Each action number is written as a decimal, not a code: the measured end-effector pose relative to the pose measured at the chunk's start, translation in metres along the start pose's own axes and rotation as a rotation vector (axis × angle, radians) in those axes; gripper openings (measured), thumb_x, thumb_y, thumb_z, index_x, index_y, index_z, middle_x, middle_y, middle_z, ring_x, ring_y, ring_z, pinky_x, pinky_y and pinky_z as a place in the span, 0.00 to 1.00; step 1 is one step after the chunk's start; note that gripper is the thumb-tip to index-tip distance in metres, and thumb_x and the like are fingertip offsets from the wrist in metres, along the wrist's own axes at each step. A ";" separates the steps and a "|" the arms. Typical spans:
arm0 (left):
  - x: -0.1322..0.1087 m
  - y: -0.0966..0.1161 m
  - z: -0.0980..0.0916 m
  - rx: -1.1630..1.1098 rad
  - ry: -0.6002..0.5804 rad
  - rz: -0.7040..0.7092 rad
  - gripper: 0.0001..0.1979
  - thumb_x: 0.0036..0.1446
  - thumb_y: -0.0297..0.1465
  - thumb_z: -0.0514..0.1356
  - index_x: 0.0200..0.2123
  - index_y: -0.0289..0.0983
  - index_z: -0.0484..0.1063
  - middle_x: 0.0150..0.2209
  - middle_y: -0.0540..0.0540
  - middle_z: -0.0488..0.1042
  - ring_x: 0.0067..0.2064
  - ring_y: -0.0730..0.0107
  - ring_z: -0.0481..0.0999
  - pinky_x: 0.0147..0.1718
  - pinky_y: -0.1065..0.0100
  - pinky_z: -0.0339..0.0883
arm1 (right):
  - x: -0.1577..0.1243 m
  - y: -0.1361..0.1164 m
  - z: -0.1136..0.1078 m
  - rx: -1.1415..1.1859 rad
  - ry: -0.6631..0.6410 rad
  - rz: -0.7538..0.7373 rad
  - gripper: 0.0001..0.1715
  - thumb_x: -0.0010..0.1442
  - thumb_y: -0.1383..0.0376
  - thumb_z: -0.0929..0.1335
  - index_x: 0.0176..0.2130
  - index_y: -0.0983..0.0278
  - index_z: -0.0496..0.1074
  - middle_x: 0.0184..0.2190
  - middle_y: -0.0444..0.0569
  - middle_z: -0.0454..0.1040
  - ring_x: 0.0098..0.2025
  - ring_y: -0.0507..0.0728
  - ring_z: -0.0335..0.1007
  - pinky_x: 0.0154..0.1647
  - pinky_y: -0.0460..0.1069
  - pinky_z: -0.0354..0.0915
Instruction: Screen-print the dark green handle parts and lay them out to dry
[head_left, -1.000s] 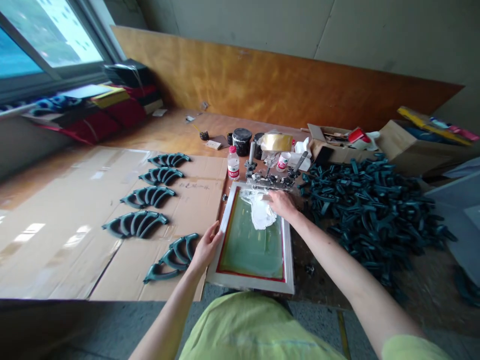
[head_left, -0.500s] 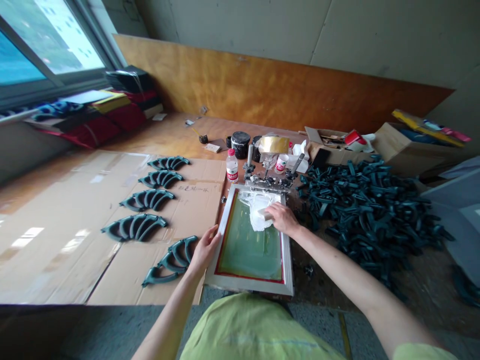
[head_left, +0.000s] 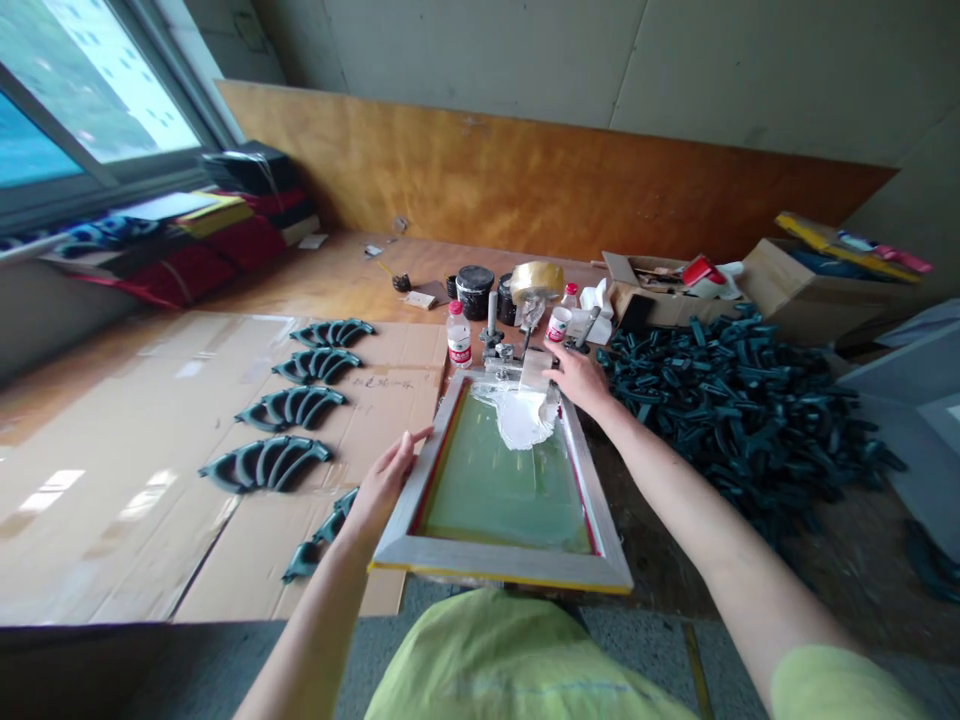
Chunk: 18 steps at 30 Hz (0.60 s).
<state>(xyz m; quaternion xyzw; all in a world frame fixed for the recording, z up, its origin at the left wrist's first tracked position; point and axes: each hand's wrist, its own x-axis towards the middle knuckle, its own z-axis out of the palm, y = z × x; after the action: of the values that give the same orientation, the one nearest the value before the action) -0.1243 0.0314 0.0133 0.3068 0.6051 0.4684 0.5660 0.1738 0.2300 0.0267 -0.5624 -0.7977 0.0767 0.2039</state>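
A screen printing frame (head_left: 495, 562) has a silver border and a green mesh, its near edge tilted up off the table. White ink (head_left: 525, 420) lies in a thick patch at the mesh's far end. My left hand (head_left: 386, 480) grips the left rail, its fingers partly hidden under it. A pale squeegee (head_left: 535, 370) stands upright in the ink, against the metal hinge clamp (head_left: 502, 368). Beside it is my right hand (head_left: 581, 380), fingers apart, thumb close to the squeegee's right edge; whether they touch is hard to tell.
Dark green curved plastic parts (head_left: 266, 463) lie in rows on cardboard (head_left: 135, 400) at left. A big heap of similar parts (head_left: 690, 400) fills the right. Behind the frame stand a bottle (head_left: 459, 335), black tubs (head_left: 475, 290), a tape roll (head_left: 536, 280) and boxes (head_left: 795, 285).
The frame's near edge has risen, with my left hand on its left rail. My right hand has carried the squeegee to the far end and its fingers have spread.
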 end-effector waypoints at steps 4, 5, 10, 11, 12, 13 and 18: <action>0.016 0.044 0.015 -0.098 0.034 0.244 0.34 0.51 0.60 0.55 0.43 0.36 0.74 0.38 0.43 0.79 0.33 0.63 0.78 0.30 0.66 0.72 | -0.018 0.045 -0.001 0.041 0.127 0.226 0.15 0.63 0.64 0.65 0.49 0.62 0.73 0.36 0.51 0.79 0.39 0.59 0.74 0.42 0.50 0.66; 0.022 0.054 0.021 -0.129 0.031 0.320 0.33 0.52 0.59 0.55 0.43 0.36 0.74 0.40 0.42 0.79 0.35 0.63 0.78 0.32 0.66 0.73 | -0.029 0.053 0.005 0.056 0.102 0.265 0.13 0.63 0.64 0.65 0.46 0.63 0.74 0.35 0.51 0.79 0.38 0.59 0.74 0.41 0.50 0.66; 0.045 0.100 0.045 -0.152 -0.005 0.448 0.30 0.57 0.57 0.52 0.40 0.34 0.72 0.33 0.43 0.77 0.36 0.65 0.78 0.31 0.68 0.71 | -0.091 0.049 0.056 0.140 -0.141 0.071 0.23 0.59 0.58 0.71 0.52 0.63 0.70 0.40 0.52 0.77 0.42 0.59 0.73 0.44 0.51 0.65; 0.046 0.102 0.048 -0.166 0.011 0.457 0.30 0.57 0.57 0.51 0.41 0.35 0.71 0.32 0.44 0.77 0.37 0.65 0.78 0.31 0.68 0.71 | -0.099 0.043 0.064 0.128 -0.169 -0.001 0.26 0.57 0.59 0.73 0.54 0.63 0.69 0.43 0.52 0.76 0.45 0.59 0.71 0.46 0.52 0.65; 0.046 0.100 0.051 -0.187 0.039 0.467 0.30 0.58 0.57 0.51 0.43 0.36 0.70 0.33 0.44 0.77 0.37 0.66 0.78 0.32 0.68 0.72 | -0.105 0.036 0.069 0.107 -0.184 -0.063 0.26 0.56 0.61 0.73 0.53 0.62 0.69 0.44 0.52 0.75 0.47 0.59 0.70 0.48 0.53 0.64; 0.044 0.093 0.053 -0.205 0.063 0.462 0.29 0.58 0.56 0.51 0.46 0.37 0.69 0.35 0.44 0.78 0.37 0.67 0.78 0.32 0.68 0.71 | -0.109 0.029 0.072 0.084 -0.187 -0.106 0.22 0.56 0.62 0.73 0.50 0.61 0.71 0.44 0.51 0.75 0.48 0.59 0.69 0.50 0.53 0.63; 0.012 0.002 0.069 -0.070 -0.197 -0.088 0.32 0.54 0.54 0.59 0.50 0.34 0.69 0.44 0.34 0.79 0.37 0.59 0.80 0.26 0.67 0.72 | -0.132 -0.026 0.068 0.058 0.007 -0.158 0.03 0.62 0.64 0.69 0.37 0.61 0.74 0.35 0.49 0.72 0.43 0.58 0.66 0.46 0.53 0.64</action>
<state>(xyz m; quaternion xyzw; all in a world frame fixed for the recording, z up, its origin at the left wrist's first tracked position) -0.0599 0.0586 0.0161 0.3044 0.5427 0.4314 0.6532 0.1607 0.1053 -0.0571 -0.4918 -0.8362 0.0814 0.2285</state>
